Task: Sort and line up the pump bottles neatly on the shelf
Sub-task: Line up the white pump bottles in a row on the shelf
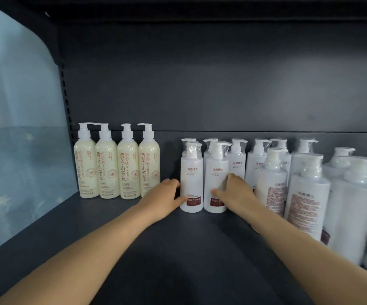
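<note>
1. While two bare forearms reach in from the near edge, the dark shelf [178, 249] lies bare between them.
2. Near right, a crowd of white pump bottles [305, 194] stands unevenly, some turned with their back labels forward.
3. Farther in, the left hand [162, 197] presses on the left side of a white bottle with a dark red label [191, 183], fingers behind it and thumb on the label.
4. Just right, touching that bottle, a second white bottle [216, 179] is grasped by the right hand [233, 190], fingers curled around its right side and thumb across its front.
5. More white bottles stand directly behind these two.
6. Far left, well apart from both hands, four cream bottles [116, 164] stand in a straight row along the back wall [222, 84], labels forward.
</note>
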`<act>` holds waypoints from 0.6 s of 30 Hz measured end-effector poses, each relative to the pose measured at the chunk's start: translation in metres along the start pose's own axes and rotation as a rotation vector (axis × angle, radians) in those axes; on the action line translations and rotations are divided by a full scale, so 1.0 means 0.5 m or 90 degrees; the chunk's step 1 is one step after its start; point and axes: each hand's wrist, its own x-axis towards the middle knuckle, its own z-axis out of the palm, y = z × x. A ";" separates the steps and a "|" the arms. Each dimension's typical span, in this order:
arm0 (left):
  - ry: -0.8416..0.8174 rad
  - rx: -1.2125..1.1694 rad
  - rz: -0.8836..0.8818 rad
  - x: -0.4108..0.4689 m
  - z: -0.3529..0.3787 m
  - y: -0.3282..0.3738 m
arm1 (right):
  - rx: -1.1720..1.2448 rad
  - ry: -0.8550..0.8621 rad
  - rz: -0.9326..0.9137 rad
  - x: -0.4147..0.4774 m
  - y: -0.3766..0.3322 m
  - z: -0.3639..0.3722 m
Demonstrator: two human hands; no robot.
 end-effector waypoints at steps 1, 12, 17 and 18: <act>-0.003 0.066 0.014 -0.010 -0.015 0.005 | -0.069 -0.014 -0.012 -0.012 -0.006 -0.008; 0.004 0.372 0.123 -0.160 -0.212 0.132 | -0.506 -0.196 -0.138 -0.190 -0.094 -0.186; 0.061 0.314 0.164 -0.199 -0.249 0.226 | -0.554 -0.132 -0.137 -0.267 -0.086 -0.289; 0.064 0.305 0.171 -0.205 -0.251 0.245 | -0.565 -0.116 -0.142 -0.281 -0.081 -0.309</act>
